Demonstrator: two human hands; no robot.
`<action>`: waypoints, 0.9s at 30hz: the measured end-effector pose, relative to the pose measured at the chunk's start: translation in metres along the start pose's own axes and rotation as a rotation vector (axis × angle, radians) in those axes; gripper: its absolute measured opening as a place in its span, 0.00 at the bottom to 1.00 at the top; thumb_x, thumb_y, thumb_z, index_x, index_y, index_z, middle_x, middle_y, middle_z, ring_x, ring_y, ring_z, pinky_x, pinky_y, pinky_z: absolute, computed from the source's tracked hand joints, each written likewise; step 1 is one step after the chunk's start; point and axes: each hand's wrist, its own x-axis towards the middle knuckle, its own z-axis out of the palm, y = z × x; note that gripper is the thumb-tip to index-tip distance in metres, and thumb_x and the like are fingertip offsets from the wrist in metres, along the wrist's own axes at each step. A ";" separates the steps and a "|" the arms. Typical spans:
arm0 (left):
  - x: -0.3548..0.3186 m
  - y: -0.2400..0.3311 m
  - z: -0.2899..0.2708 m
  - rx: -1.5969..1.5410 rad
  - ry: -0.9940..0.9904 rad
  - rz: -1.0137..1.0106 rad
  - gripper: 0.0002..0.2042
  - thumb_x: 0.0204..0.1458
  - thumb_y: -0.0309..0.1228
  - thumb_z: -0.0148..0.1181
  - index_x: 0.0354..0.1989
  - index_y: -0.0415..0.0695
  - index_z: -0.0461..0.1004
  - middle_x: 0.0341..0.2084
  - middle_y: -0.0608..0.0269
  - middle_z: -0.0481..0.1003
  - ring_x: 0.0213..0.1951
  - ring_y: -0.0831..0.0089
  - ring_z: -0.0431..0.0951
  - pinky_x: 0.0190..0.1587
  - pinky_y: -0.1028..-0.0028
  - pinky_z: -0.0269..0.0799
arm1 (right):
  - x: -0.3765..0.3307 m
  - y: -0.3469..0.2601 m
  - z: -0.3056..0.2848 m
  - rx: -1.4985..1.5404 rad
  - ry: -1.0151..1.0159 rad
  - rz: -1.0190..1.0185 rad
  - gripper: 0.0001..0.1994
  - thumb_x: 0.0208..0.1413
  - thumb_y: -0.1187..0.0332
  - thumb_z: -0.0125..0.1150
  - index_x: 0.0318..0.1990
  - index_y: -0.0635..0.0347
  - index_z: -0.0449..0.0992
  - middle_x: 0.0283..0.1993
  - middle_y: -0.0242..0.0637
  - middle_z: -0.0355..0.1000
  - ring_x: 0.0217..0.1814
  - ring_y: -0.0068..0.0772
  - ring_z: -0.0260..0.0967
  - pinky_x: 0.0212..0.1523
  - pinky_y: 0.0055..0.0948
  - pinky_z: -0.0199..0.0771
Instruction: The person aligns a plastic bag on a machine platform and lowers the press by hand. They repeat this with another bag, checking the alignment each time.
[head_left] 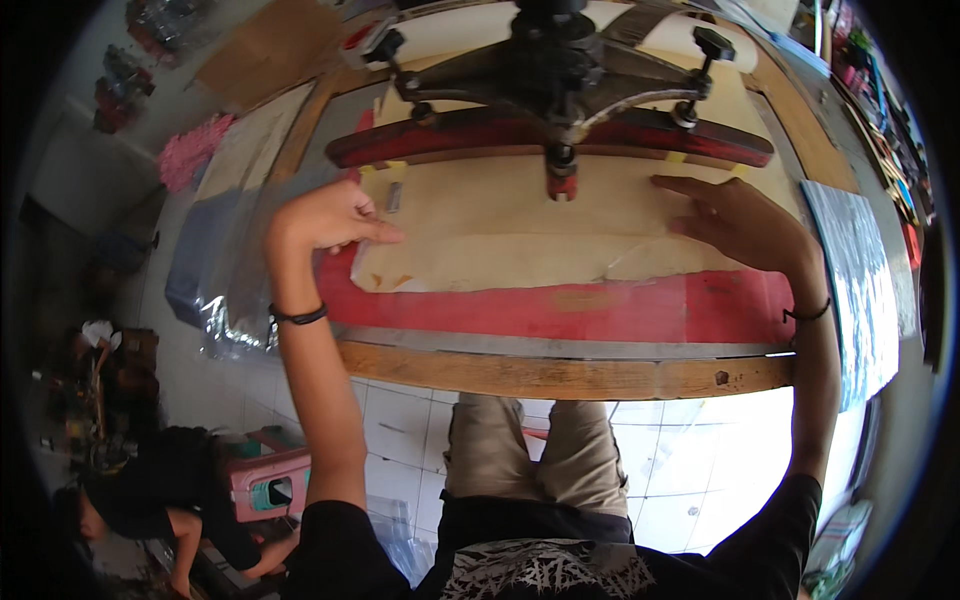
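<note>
While both hands press tan sheet [480, 240] on red platen [560, 305]: left hand [325, 218] fingers curled at left edge, right hand [735, 220] fingers spread flat; smooth outward, keep sheet square.

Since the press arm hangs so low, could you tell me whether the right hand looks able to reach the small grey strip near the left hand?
Probably yes. The grey strip lies uncovered on the tan sheet. The right hand could slide across under the red bar.
</note>
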 end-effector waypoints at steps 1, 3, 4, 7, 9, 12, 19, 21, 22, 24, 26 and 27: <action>-0.002 0.002 -0.001 -0.024 -0.012 0.002 0.22 0.50 0.45 0.69 0.16 0.42 0.69 0.12 0.71 0.65 0.15 0.82 0.62 0.17 0.77 0.57 | 0.000 0.001 0.001 0.009 0.001 -0.027 0.23 0.61 0.61 0.58 0.62 0.54 0.67 0.27 0.49 0.73 0.28 0.44 0.71 0.34 0.37 0.69; -0.002 0.002 -0.001 -0.059 -0.038 -0.027 0.22 0.49 0.45 0.69 0.17 0.42 0.70 0.13 0.72 0.65 0.15 0.83 0.62 0.17 0.77 0.57 | -0.002 0.006 0.002 0.132 0.063 0.034 0.15 0.60 0.64 0.58 0.52 0.58 0.74 0.26 0.45 0.73 0.28 0.39 0.71 0.33 0.34 0.69; -0.003 0.001 -0.001 -0.063 -0.028 -0.045 0.22 0.49 0.45 0.69 0.17 0.42 0.70 0.13 0.72 0.65 0.15 0.83 0.62 0.17 0.77 0.57 | -0.002 0.008 0.001 0.134 0.061 0.013 0.15 0.60 0.64 0.58 0.52 0.58 0.74 0.26 0.45 0.73 0.28 0.39 0.71 0.33 0.34 0.69; -0.006 -0.003 -0.003 -0.123 -0.035 -0.089 0.21 0.49 0.45 0.69 0.19 0.42 0.71 0.15 0.73 0.66 0.17 0.83 0.61 0.18 0.78 0.57 | -0.001 0.009 0.003 0.036 0.056 0.037 0.08 0.56 0.70 0.58 0.27 0.64 0.74 0.25 0.42 0.72 0.27 0.36 0.69 0.32 0.31 0.68; -0.008 -0.003 -0.003 -0.129 -0.026 -0.106 0.20 0.49 0.45 0.69 0.19 0.42 0.71 0.15 0.73 0.66 0.17 0.83 0.61 0.18 0.78 0.56 | 0.000 0.015 0.007 0.074 0.025 0.025 0.07 0.55 0.71 0.58 0.27 0.64 0.75 0.24 0.41 0.72 0.26 0.36 0.69 0.31 0.32 0.68; -0.007 -0.008 -0.004 -0.138 -0.036 -0.117 0.20 0.49 0.47 0.69 0.20 0.42 0.72 0.16 0.73 0.66 0.18 0.83 0.62 0.19 0.78 0.58 | -0.001 0.011 0.008 0.082 0.005 0.033 0.08 0.54 0.72 0.59 0.25 0.64 0.74 0.23 0.41 0.71 0.25 0.37 0.68 0.29 0.33 0.67; 0.000 -0.018 0.000 -0.087 0.062 -0.088 0.32 0.39 0.63 0.68 0.22 0.39 0.74 0.20 0.65 0.71 0.20 0.74 0.67 0.22 0.74 0.64 | 0.001 0.013 0.009 0.073 -0.010 0.017 0.07 0.54 0.71 0.60 0.27 0.64 0.77 0.22 0.41 0.71 0.24 0.36 0.68 0.29 0.33 0.67; 0.003 -0.017 0.000 -0.061 0.053 -0.097 0.32 0.39 0.63 0.68 0.22 0.39 0.75 0.20 0.65 0.72 0.20 0.74 0.68 0.22 0.74 0.65 | 0.001 0.013 0.009 0.088 -0.008 -0.016 0.07 0.55 0.71 0.60 0.28 0.63 0.78 0.22 0.41 0.71 0.24 0.36 0.68 0.29 0.33 0.68; 0.003 -0.016 0.000 -0.034 0.042 -0.108 0.32 0.39 0.63 0.68 0.22 0.39 0.75 0.20 0.64 0.72 0.21 0.73 0.68 0.23 0.73 0.65 | 0.002 0.012 0.008 0.106 -0.033 0.009 0.07 0.56 0.70 0.59 0.30 0.63 0.79 0.23 0.41 0.72 0.24 0.36 0.69 0.30 0.33 0.69; 0.003 -0.013 0.000 -0.030 0.059 -0.089 0.32 0.39 0.62 0.68 0.22 0.39 0.76 0.19 0.63 0.72 0.20 0.73 0.68 0.23 0.73 0.65 | -0.001 0.013 0.006 0.117 -0.047 0.039 0.07 0.56 0.69 0.59 0.31 0.62 0.79 0.23 0.40 0.73 0.24 0.36 0.70 0.30 0.32 0.70; 0.004 -0.013 0.001 -0.021 0.077 -0.073 0.32 0.38 0.62 0.69 0.22 0.39 0.76 0.19 0.63 0.72 0.20 0.72 0.68 0.23 0.72 0.66 | -0.001 0.018 0.008 0.086 -0.017 -0.060 0.08 0.57 0.67 0.58 0.33 0.61 0.80 0.24 0.40 0.74 0.23 0.34 0.70 0.29 0.32 0.71; 0.006 -0.017 0.001 -0.022 0.074 -0.072 0.31 0.38 0.62 0.68 0.23 0.39 0.77 0.18 0.63 0.72 0.20 0.72 0.68 0.23 0.71 0.66 | -0.001 0.016 0.008 0.087 -0.007 -0.060 0.08 0.57 0.67 0.58 0.33 0.61 0.80 0.24 0.40 0.74 0.23 0.34 0.70 0.29 0.32 0.71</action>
